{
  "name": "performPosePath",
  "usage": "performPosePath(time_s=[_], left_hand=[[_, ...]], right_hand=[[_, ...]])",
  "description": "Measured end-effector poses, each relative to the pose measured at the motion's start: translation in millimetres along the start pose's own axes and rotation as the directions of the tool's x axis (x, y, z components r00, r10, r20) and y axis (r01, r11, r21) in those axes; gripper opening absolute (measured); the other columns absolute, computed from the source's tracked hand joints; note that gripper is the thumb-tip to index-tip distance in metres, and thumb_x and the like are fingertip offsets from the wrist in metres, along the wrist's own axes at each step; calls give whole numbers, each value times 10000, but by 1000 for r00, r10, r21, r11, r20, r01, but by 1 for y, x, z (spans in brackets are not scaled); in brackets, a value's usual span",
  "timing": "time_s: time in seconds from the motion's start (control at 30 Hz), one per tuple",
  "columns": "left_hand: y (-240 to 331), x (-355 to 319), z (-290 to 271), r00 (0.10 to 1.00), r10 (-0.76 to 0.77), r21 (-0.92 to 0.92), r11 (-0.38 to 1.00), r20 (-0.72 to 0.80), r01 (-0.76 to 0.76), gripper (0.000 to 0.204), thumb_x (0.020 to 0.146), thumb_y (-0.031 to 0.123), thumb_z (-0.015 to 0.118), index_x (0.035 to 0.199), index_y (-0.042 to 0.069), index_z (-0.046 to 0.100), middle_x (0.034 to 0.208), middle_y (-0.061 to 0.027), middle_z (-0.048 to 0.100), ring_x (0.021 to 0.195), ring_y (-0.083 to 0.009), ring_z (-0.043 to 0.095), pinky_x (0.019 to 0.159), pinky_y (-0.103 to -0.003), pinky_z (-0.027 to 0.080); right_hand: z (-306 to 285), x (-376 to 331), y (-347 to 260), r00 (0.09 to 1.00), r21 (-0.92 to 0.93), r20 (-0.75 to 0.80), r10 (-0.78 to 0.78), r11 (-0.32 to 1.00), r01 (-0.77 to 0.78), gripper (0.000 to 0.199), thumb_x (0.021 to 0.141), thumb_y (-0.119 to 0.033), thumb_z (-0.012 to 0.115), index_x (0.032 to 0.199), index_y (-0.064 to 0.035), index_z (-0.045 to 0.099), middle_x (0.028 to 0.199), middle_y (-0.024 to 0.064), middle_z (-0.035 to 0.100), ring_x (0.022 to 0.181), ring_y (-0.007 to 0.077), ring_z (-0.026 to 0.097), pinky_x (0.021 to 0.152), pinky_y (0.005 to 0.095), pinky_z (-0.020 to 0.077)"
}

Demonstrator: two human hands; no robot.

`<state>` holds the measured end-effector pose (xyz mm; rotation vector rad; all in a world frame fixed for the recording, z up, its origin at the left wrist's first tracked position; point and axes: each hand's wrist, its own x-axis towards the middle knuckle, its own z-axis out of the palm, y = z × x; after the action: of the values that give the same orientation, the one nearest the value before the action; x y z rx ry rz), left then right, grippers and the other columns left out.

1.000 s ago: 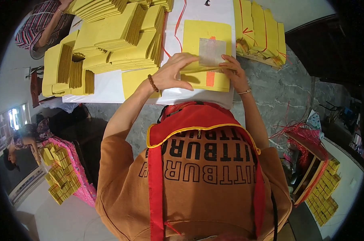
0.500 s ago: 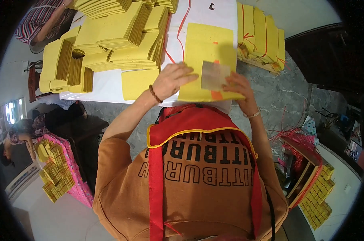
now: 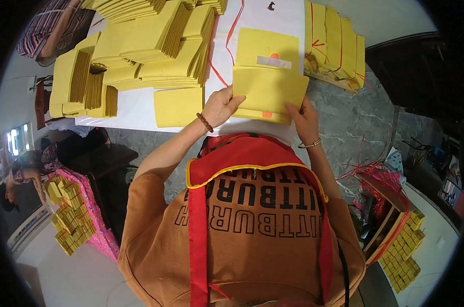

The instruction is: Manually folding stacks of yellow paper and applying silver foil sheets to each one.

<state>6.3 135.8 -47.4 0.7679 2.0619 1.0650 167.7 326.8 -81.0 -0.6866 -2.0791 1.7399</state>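
A yellow paper sheet (image 3: pixel 270 92) lies in front of me on the white-covered table, its near part raised and bent over the far part. My left hand (image 3: pixel 222 106) pinches its left edge, thumb on top. At the right edge my right hand (image 3: pixel 304 120) grips the paper, thumb on top and fingers behind. A flat grey rectangle (image 3: pixel 274 63) sticks out past the bent-over edge, the rest of it hidden under the paper. An orange patch (image 3: pixel 267 115) shows near the close edge.
Stacks of folded yellow paper (image 3: pixel 145 41) fill the left of the table (image 3: pixel 132 122), with a low yellow pile (image 3: pixel 178 107) beside my left hand. Red-tied yellow bundles (image 3: pixel 334 43) stand at the right. A red string (image 3: pixel 231 38) runs between. Another person's arm (image 3: pixel 55 36) shows far left.
The sheet lay flat with the grey rectangle in full view. Its near part is now bent away from me over most of the rectangle, and both hands have closed on its side edges.
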Motion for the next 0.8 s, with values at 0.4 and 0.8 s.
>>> performPosePath(time_s=[0.4,0.8], left_hand=[[-34,27,16,986,-132,-160,980,-102,115,263,800,203,626,918,-19,547,708,-121,606,624,-162,554,570,-322,424],[9,7,6,953,-43,-70,997,-300,23,412,791,149,654,1135,23,464,894,-110,589,747,-187,566,666,-312,443]], right_hand=[[9,10,8,989,-134,-145,24,990,-43,387,787,-159,667,1154,-62,587,782,66,623,621,98,514,584,244,426],[12,11,-4,981,-221,-138,136,961,-164,381,817,-90,638,1178,6,560,1022,64,629,863,96,561,764,226,450]])
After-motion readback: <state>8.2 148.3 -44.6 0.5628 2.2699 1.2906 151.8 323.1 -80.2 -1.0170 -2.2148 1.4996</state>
